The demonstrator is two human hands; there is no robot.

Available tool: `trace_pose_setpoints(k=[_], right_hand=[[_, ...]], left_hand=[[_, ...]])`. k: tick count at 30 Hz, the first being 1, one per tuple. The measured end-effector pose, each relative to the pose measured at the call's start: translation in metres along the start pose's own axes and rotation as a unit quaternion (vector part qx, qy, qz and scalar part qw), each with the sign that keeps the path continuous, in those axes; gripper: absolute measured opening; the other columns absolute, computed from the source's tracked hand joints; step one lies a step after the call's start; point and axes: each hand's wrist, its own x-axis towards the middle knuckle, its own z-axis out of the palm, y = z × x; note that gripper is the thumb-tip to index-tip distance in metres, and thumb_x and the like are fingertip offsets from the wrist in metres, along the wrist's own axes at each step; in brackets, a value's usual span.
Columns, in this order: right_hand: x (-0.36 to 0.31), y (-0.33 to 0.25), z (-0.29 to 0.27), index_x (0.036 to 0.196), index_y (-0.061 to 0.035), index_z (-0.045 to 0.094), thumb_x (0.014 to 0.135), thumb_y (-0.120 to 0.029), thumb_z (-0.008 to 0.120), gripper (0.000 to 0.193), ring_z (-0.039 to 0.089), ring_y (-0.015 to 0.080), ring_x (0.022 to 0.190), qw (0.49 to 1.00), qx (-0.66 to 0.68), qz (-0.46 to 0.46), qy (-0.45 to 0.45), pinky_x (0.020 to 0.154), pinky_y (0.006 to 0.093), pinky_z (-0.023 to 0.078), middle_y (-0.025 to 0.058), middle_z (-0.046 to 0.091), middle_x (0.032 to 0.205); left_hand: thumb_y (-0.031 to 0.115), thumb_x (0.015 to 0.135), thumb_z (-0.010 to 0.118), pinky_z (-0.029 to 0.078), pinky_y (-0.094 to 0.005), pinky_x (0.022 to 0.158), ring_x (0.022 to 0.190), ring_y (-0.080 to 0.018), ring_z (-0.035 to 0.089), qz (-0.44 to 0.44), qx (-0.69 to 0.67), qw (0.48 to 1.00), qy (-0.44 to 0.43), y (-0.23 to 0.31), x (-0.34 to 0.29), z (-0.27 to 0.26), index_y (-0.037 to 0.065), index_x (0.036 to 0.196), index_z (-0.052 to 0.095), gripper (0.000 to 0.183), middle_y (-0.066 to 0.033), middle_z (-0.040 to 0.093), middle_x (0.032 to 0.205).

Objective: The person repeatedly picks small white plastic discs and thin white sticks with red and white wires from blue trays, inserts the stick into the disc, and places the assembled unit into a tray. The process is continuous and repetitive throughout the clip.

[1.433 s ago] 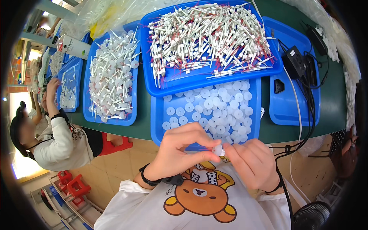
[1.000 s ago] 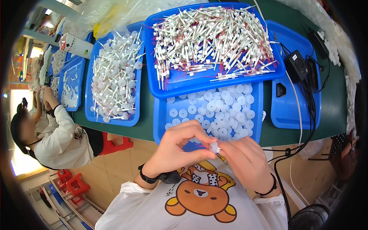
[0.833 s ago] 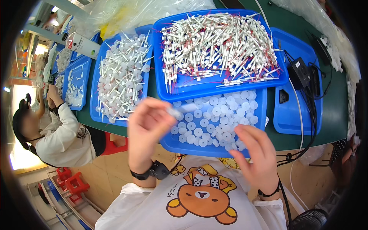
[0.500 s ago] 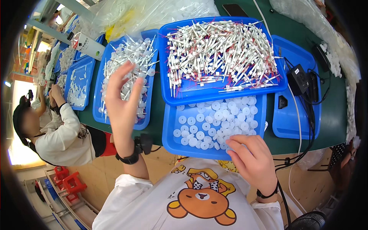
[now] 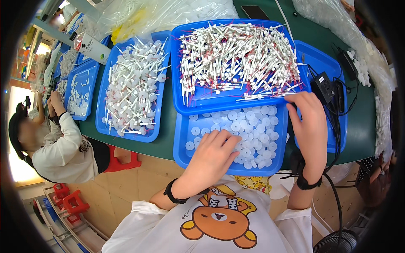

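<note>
My left hand rests over the near blue tray, its bent fingertips touching white translucent plastic discs with small centre holes. Its thumb and forefinger are apart. Beside that tray, my right hand reaches to the near right corner of the upper blue tray. There its thumb and forefinger, slightly parted, are nearest to the thin white sticks with red wires heaped in that tray. No held thing shows in either hand. The upper tray overlaps the far part of the disc tray.
On the left, a blue tray holds sticks with discs on them. A white cup stands beyond it. Black adapters with cables lie at right, a phone at the back. A co-worker sits at far left.
My left hand has come from above the left tray down onto the discs. My right hand has left the discs and moved up to the stick tray's corner.
</note>
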Motion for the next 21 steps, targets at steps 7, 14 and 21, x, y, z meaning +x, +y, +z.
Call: trace_pose_setpoints(k=[7,14,21], right_hand=[[0.037,0.016,0.021,0.100,0.0020,0.067,0.087,0.002,0.066,0.013,0.063,0.0349,0.094,0.999,-0.032,-0.017,-0.007,0.084,0.0416,0.050,0.0152,0.065,0.095],[0.054,0.018,0.042,0.097,0.0004,0.067,0.084,0.002,0.069,0.013,0.063,0.0330,0.095,0.999,-0.002,-0.026,-0.027,0.084,0.0405,0.050,0.0127,0.061,0.097],[0.052,0.011,0.036,0.092,-0.0019,0.066,0.082,0.000,0.072,0.012,0.061,0.0306,0.090,0.994,-0.029,-0.098,0.026,0.081,0.0405,0.049,0.0104,0.061,0.093]], left_hand=[[0.010,0.084,0.077,0.044,-0.0402,0.086,0.096,-0.0306,0.058,0.015,-0.052,0.999,-0.008,-0.007,0.004,-0.003,0.007,0.106,0.064,0.026,-0.0086,0.062,0.101],[0.008,0.084,0.075,0.042,-0.0399,0.084,0.095,-0.0280,0.057,0.024,-0.096,0.995,-0.023,-0.014,0.005,-0.001,0.008,0.104,0.061,0.024,-0.0068,0.062,0.100],[0.010,0.085,0.076,0.045,-0.0389,0.086,0.093,-0.0273,0.060,-0.005,-0.161,0.987,-0.024,-0.013,0.005,-0.008,0.007,0.097,0.064,0.017,-0.0069,0.064,0.096]])
